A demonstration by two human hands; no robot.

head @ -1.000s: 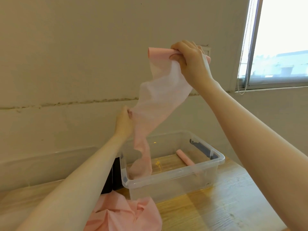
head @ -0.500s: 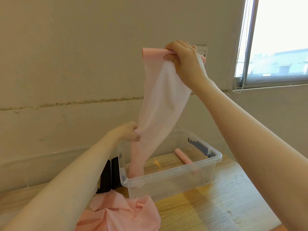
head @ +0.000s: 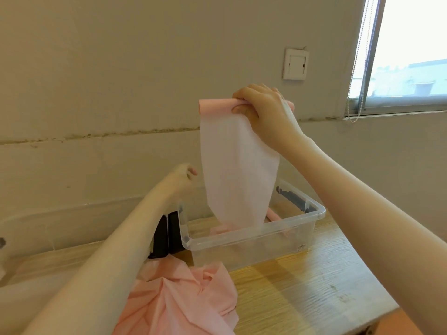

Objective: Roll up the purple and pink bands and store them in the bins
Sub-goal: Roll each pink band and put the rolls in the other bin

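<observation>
Pink band held up over a clear bin on a wood-grain worktop

Nearest, at the worktop's (head: 302, 293) front edge, a crumpled heap of soft pink fabric (head: 179, 303) lies in folds, just in front of a clear, rectangular plastic bin (head: 254, 240) whose far end carries a dark latch; a small pink roll (head: 273, 216) lies inside. Two flat black objects (head: 167, 235) stand against the bin's left wall. The left hand (head: 185, 176) hovers above that wall, fingers loosely curled, holding nothing, just beside the band. The right hand (head: 263, 112) grips the rolled top of a thin, translucent pink band (head: 237, 170), which hangs flat down into the bin. Behind stands a plain wall with a white switch plate (head: 295, 64).
</observation>
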